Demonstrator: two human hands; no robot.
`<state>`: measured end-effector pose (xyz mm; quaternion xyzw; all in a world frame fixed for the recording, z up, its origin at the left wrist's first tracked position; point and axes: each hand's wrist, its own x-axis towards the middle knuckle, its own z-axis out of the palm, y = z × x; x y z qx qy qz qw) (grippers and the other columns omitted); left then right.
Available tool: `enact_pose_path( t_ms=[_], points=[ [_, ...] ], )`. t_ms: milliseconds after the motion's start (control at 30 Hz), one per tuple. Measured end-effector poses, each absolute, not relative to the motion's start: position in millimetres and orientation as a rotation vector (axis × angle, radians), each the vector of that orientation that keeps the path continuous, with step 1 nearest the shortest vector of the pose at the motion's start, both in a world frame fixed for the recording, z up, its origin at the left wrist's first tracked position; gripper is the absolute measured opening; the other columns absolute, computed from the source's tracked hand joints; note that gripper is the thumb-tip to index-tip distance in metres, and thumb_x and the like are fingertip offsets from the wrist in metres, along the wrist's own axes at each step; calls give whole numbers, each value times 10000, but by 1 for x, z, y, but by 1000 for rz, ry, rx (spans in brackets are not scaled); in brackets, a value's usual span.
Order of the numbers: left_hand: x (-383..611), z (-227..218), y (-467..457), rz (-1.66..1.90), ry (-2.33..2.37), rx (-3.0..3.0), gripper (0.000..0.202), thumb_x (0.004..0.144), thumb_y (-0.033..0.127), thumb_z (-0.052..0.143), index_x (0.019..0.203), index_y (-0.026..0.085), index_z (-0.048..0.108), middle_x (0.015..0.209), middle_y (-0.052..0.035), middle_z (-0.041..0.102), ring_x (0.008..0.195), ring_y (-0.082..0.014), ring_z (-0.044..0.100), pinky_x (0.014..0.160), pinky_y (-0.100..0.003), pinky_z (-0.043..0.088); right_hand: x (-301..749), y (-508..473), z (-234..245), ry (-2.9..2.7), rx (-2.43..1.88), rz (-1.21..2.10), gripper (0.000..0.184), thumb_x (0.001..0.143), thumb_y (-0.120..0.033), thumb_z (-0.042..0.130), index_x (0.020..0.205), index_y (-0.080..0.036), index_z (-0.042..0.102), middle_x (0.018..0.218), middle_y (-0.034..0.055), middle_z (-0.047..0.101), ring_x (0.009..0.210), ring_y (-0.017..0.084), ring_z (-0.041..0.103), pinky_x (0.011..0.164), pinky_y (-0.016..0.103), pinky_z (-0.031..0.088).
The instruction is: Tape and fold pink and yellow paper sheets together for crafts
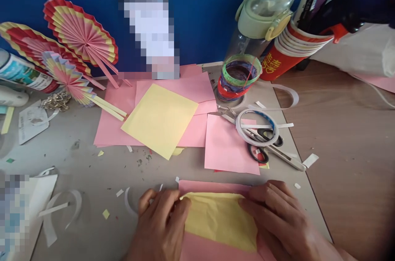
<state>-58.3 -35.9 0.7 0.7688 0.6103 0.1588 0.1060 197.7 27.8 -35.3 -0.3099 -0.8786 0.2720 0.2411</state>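
Held the left hand [163,218] half curled, fingertips at the far left corner of the small yellow paper [220,220]. Bent the right hand [279,215] over the opposite side, thumb on the paper's far right corner. Could not tell pinching from mere pressing in either hand. Had the yellow paper between both hands, lightly creased, lying on a pink sheet [212,187]. Saw ahead of the right hand, slightly leftward, a pink square [226,142], with scissors [250,153] and a tape roll [259,143] overlapping its right side. Found farther off, past the same hand, a red cup stack [274,63] and a clear bottle [259,18]. Noticed beyond the left hand a yellow square [159,121] on larger pink sheets [114,123]; farther leftward, pleated fans [82,39]. Spotted scraps [105,214] on the tabletop [95,195] left of that hand.
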Motion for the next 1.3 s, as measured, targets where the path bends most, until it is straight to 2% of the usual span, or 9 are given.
enact_pose_path(
  t_ms=[400, 700, 1000, 1167, 1300],
  points=[
    [-56, -1, -38, 348, 1870, 2188, 383, 851, 15, 324, 952, 235, 621, 830, -12, 643, 732, -116, 606, 836, -334, 274, 196, 27, -39, -2386, -854, 743, 334, 800, -3, 417, 1030, -153, 606, 860, 89, 573, 696, 184, 498, 631, 367, 401],
    [-62, -1, -37, 272, 1805, 2241, 454, 846, 12, 339, 1154, 229, 592, 859, -20, 650, 781, -122, 626, 876, -310, 283, 197, 28, -37, -2400, -861, 741, 345, 796, 27, 424, 1040, -143, 601, 822, 75, 542, 689, 176, 480, 626, 354, 387],
    [-60, 0, -46, 283, 1835, 2348, 388, 857, 11, 365, 1096, 198, 606, 867, -1, 682, 750, -93, 650, 978, -274, 263, 200, 28, -39, -2405, -868, 780, 389, 803, 5, 444, 1113, -176, 594, 827, 72, 558, 699, 184, 504, 631, 356, 416],
    [-52, 4, -51, 278, 1965, 2386, 361, 868, 5, 371, 1048, 210, 607, 788, 4, 679, 671, -99, 641, 956, -292, 311, 202, 32, -37, -2439, -840, 798, 393, 812, -46, 464, 1145, -213, 588, 840, 62, 594, 688, 182, 538, 614, 340, 458],
    [-55, 6, -47, 337, 1917, 2427, 304, 856, 46, 453, 1059, 211, 608, 889, -23, 682, 715, -110, 654, 912, -305, 328, 203, 26, -28, -2361, -773, 785, 350, 807, -66, 479, 1100, -209, 604, 815, 86, 624, 765, 250, 604, 670, 416, 513]
  ],
)
